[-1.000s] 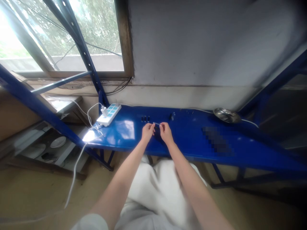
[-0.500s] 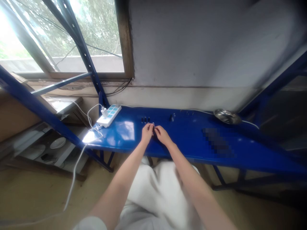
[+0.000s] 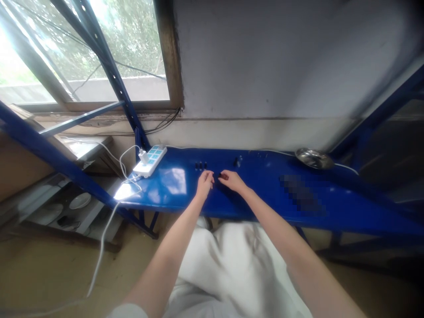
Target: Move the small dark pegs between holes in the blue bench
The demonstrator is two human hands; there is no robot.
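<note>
Over the middle of the blue table [image 3: 265, 198], both of my hands are up close to each other, with a small gap between them. My left hand [image 3: 205, 183] is closed in a pinch; what its fingertips hold, if anything, is too small to make out. Pinched in my right hand [image 3: 232, 181] is a small black piece [image 3: 220, 175]. Three small dark upright pieces [image 3: 200, 166] stand in a row just beyond my left hand. Past my right hand sit small black pieces [image 3: 236, 161] and small clear pieces [image 3: 240, 160].
A white power strip [image 3: 150, 161] with a plugged-in cable lies at the table's left end. At the back right is a shiny metal dish [image 3: 314, 158]. A blurred-out dark object [image 3: 301, 194] lies on the right. Blue frame posts [image 3: 122, 88] rise at the left.
My hands were together at the fingertips; now they are apart. The right hand has moved slightly right, carrying the small black piece. The left has stayed nearly in place.
</note>
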